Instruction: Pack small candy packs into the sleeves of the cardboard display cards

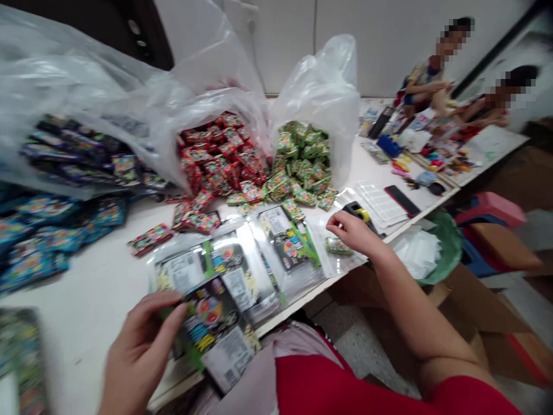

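Observation:
My left hand (pixel 144 340) pinches the upper left edge of a black printed packet (pixel 218 325) with a white label, tilted at the table's front edge. My right hand (pixel 351 230) is further right, thumb and fingers pressed together; whatever may be between them is too small to tell. Just below it, a green wrapped packet (pixel 338 246) lies on a clear plastic bag (pixel 322 233). Between my hands, several clear bags with black and green printed cards (pixel 287 245) lie side by side, partly overlapping.
Large clear sacks spill red packets (pixel 218 153), green packets (pixel 305 150) and dark purple packets (pixel 73 153). Blue packets (pixel 38 236) pile at left. A tape dispenser (pixel 358 213), paper sheets (pixel 375 202) and a phone-like object (pixel 401 200) lie right. Two people sit beyond; a green-lined bin (pixel 449 248) stands below.

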`<state>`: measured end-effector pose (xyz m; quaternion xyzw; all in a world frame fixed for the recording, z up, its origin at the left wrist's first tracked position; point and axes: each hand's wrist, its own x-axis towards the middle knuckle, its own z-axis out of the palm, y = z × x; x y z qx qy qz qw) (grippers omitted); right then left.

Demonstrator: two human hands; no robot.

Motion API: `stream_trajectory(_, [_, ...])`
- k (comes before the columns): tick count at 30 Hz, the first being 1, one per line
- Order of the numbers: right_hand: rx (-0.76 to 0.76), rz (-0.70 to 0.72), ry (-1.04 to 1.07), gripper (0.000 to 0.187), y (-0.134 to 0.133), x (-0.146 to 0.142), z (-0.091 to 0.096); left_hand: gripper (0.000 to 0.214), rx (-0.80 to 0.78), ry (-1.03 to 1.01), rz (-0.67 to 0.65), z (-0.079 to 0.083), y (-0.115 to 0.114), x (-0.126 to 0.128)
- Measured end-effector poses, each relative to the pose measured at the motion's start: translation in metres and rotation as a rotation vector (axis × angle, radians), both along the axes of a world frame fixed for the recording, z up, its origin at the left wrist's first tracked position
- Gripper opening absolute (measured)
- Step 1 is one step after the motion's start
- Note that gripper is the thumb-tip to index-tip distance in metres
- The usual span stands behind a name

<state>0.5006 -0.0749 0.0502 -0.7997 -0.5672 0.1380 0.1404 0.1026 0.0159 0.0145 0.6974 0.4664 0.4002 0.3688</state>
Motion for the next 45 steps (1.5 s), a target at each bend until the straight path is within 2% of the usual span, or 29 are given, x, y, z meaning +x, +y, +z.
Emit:
stream_trajectory(2, [0.131,0.350,0.291,0.014,0.015,-0.040,0.021,0.011,0.028,-0.064,-0.064,0.002,-0.003,0.005])
stream_trajectory(4, [0.151,0.649,0.479,0.013,0.034,-0.085,0.041,0.009,0.040,-0.084,-0.102,0.006,-0.007,0.009])
stream_trajectory(5, [0.153,0.752,0.537,0.011,0.044,-0.107,0.049,0.008,0.041,-0.086,-0.115,0.009,-0.009,0.010])
stream_trajectory(8, [0.063,0.961,0.574,0.007,0.076,-0.158,0.064,0.007,0.031,-0.100,-0.127,0.015,-0.015,0.009])
stream_trajectory(11, [-0.098,1.063,0.488,0.007,0.105,-0.185,0.063,0.004,0.028,-0.138,-0.152,0.016,-0.020,0.004])
stream_trajectory(16, [-0.266,1.067,0.386,0.010,0.126,-0.202,0.055,0.004,-0.002,-0.204,-0.164,0.012,-0.020,-0.001])
stream_trajectory(23, [-0.382,0.992,0.314,0.011,0.124,-0.210,0.058,0.008,0.005,-0.249,-0.152,0.008,-0.018,0.003])
stream_trajectory(26, [-0.401,1.002,0.280,0.011,0.123,-0.212,0.061,0.016,0.034,-0.266,-0.100,0.006,-0.019,0.009])
stream_trajectory(30, [-0.407,0.946,0.293,0.009,0.126,-0.214,0.060,0.014,0.063,-0.268,-0.046,0.005,-0.020,0.013])
stream_trajectory(33, [-0.487,0.832,0.482,0.006,0.127,-0.214,0.049,0.016,0.089,-0.269,-0.032,0.006,-0.021,0.011])
stream_trajectory(35, [-0.580,0.720,0.718,0.007,0.127,-0.213,0.036,0.020,0.034,-0.295,-0.015,0.005,-0.025,0.010])
stream_trajectory(37, [-0.682,0.585,0.983,0.012,0.124,-0.212,0.022,0.031,-0.141,-0.366,-0.031,0.002,-0.032,0.007])
stream_trajectory(40, [-0.861,0.443,1.232,0.016,0.117,-0.213,0.010,0.042,-0.449,-0.505,-0.191,-0.002,-0.048,0.001])
stream_trajectory(42, [-0.926,0.466,1.286,0.016,0.113,-0.213,0.013,0.036,-0.506,-0.545,-0.268,0.004,-0.058,-0.010])
stream_trajectory(43, [-0.913,0.509,1.297,0.017,0.113,-0.212,0.017,0.035,-0.473,-0.543,-0.262,0.011,-0.061,-0.019])
stream_trajectory(45, [-0.796,0.605,1.275,0.020,0.114,-0.207,0.025,0.033,-0.293,-0.491,-0.156,0.034,-0.062,-0.046])
